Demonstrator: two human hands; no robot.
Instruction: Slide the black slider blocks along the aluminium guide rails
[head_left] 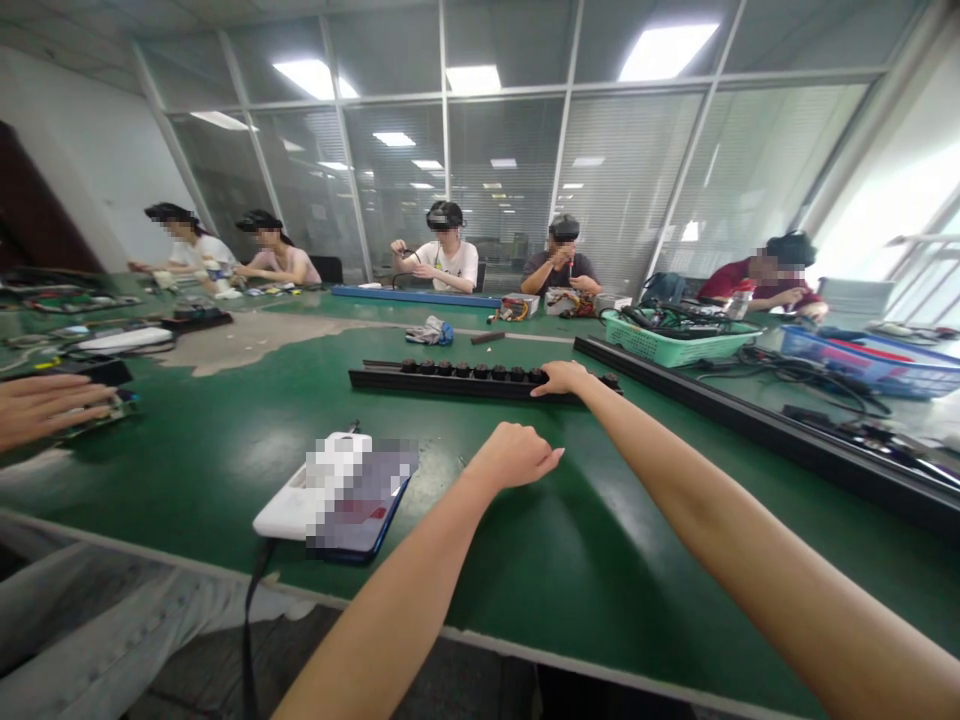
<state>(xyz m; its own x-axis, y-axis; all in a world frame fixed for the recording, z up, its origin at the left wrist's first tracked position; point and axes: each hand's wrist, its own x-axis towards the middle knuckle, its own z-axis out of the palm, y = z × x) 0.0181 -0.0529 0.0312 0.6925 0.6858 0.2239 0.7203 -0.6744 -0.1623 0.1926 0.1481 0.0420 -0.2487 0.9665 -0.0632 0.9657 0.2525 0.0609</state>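
Observation:
A long black bar point(450, 385) with a row of several round black pieces point(481, 370) lies across the green table in front of me. My right hand point(564, 379) reaches to its right part, the thumb on the near side and the fingers over the top, closed on the bar. Nearer to me, above the bare tabletop, my left hand point(519, 456) is apart from the bar. Its fingers are curled in, with one tip pointing right; whether anything is inside them is hidden.
A white device point(296, 500) and a dark phone point(367, 515) lie left of my left arm. A longer black rail point(720, 430) runs along the right, beside a green basket point(679, 345) of cables. Another person's hand point(52, 405) is at far left. Several people sit opposite.

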